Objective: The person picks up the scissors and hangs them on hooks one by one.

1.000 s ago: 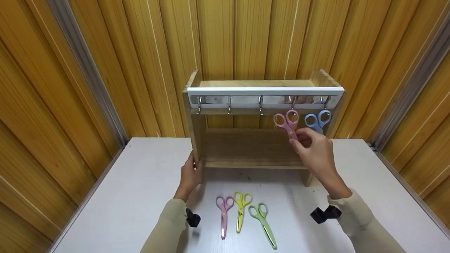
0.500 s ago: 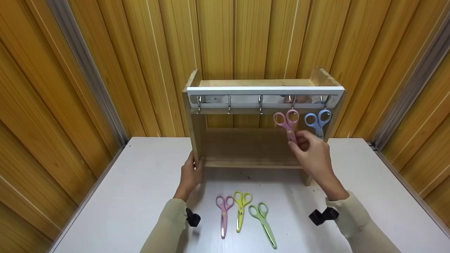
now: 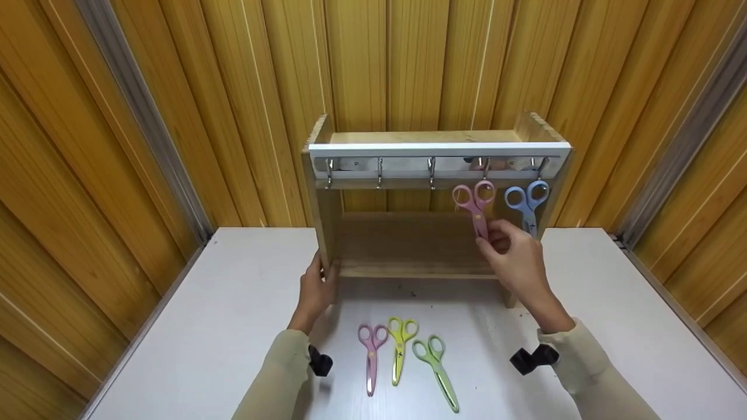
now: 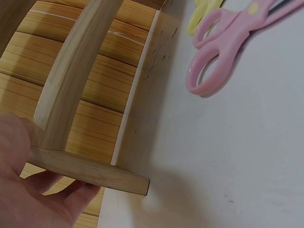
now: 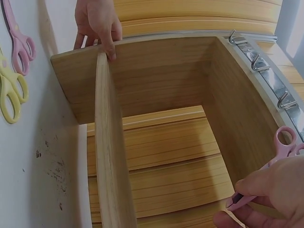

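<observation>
My right hand [image 3: 516,254] pinches pink scissors [image 3: 478,216] near the blades. Their handles point up, and one finger ring surrounds the tip of a metal hook [image 3: 487,169], the second from the right. Blue scissors [image 3: 527,201] hang from the rightmost hook, their lower part behind my hand. With thumb and fingers on either side, my left hand [image 3: 318,287] grips the lower left side panel of the wooden shelf [image 3: 420,272]. That grip also appears in the right wrist view, where the other hand [image 5: 99,21] holds the panel's edge.
On the white table [image 3: 251,326] lie a second pair of pink scissors [image 3: 372,356], yellow scissors [image 3: 400,347] and green scissors [image 3: 437,370]. Several hooks line the metal rail [image 3: 405,165] on the shelf front. Wood-patterned walls [image 3: 414,70] stand behind and at both sides.
My right hand has slid slightly down and left, so more of the blue scissors shows. The held pink scissors hang a little straighter. My left hand has stayed in place.
</observation>
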The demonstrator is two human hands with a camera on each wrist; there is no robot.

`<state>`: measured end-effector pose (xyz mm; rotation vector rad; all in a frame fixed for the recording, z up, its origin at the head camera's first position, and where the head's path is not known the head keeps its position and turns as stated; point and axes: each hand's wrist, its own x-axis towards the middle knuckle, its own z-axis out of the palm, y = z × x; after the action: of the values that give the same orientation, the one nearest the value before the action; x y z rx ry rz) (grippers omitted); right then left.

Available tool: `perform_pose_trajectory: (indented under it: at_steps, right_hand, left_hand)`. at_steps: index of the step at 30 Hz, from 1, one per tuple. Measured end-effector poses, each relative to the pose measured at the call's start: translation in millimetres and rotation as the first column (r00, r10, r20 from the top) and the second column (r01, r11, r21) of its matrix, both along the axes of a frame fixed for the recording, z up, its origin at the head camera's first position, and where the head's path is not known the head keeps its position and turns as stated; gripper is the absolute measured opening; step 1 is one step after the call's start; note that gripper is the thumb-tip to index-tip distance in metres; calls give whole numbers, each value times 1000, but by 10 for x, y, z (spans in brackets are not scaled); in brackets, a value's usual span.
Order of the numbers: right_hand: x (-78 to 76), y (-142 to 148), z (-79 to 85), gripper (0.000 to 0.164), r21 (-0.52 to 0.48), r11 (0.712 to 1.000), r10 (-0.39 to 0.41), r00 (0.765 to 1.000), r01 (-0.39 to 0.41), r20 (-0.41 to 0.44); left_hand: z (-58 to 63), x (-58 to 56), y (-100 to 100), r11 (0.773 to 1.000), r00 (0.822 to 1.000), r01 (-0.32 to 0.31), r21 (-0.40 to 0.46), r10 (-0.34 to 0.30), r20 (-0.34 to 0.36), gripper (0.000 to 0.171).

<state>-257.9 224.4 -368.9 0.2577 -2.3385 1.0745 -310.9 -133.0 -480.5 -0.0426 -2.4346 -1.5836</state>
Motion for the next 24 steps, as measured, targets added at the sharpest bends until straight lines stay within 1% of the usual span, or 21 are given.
perform_pose_trajectory:
  at_steps: [6, 14, 20, 24]
  right_hand:
    - [7, -13, 3, 15, -20, 1000, 7, 1000, -7, -6]
    - [18, 1, 3, 18, -9, 1000, 17, 1000, -17, -6]
    - [89, 19, -63, 29, 37, 999, 3, 1000, -3, 14]
    - [177, 12, -153, 47, 63, 998, -7, 1000, 6, 19]
  left_hand:
    - [-19, 2, -5, 1000, 1000, -4, -29, 3, -15, 58]
    - [-13, -11, -1, 1000, 1000, 2, -8, -2, 0, 59]
    - [-25, -20, -5, 1000, 1000, 0, 2, 0, 12, 58]
    - [-30, -26, -7, 1000, 1000, -2, 13, 2, 20, 59]
